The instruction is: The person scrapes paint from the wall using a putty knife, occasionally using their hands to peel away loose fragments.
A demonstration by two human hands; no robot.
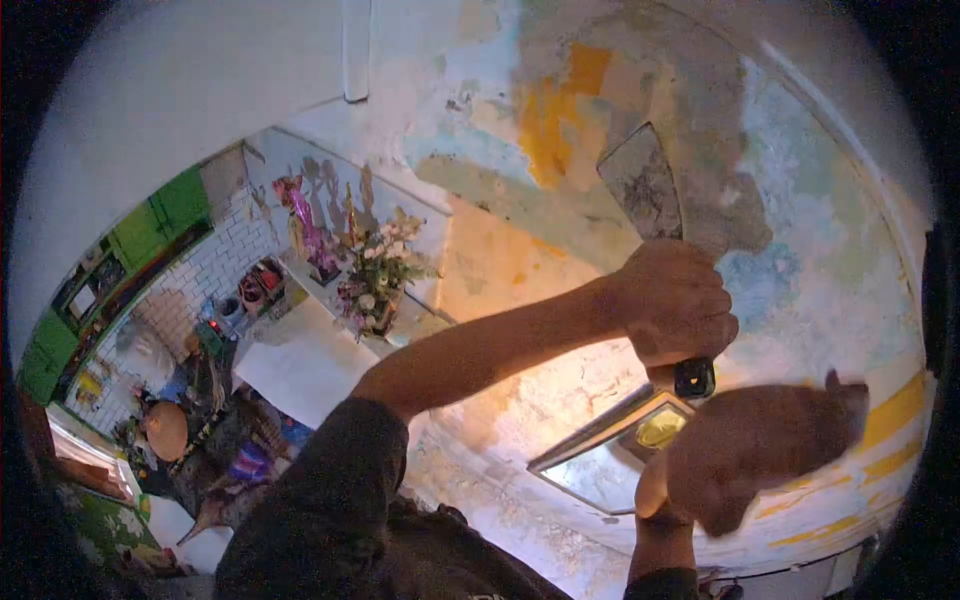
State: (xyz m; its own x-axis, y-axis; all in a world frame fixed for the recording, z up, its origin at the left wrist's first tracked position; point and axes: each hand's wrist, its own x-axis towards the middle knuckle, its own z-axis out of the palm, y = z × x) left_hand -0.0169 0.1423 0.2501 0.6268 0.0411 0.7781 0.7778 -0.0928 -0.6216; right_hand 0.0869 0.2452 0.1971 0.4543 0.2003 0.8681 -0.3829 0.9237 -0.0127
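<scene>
My left hand (680, 305) is closed in a fist round the handle of a putty knife. The wide, smeared blade of the putty knife (645, 185) points up against the patchy wall (720, 130), and the dark butt of its handle sticks out below the fist. My right hand (765, 450) is lower and to the right, blurred by motion. Its fingers are smeared, so whether it holds anything cannot be made out. Grey, pale blue, green and orange patches cover the wall around both hands.
Behind my right hand is a framed panel (600, 470) with a bright yellow spot. To the left, flowers (385, 265) and a pink figurine (305, 225) stand near a white surface (310, 365). Green cabinets (150, 230) hang beyond, above cluttered kitchen things.
</scene>
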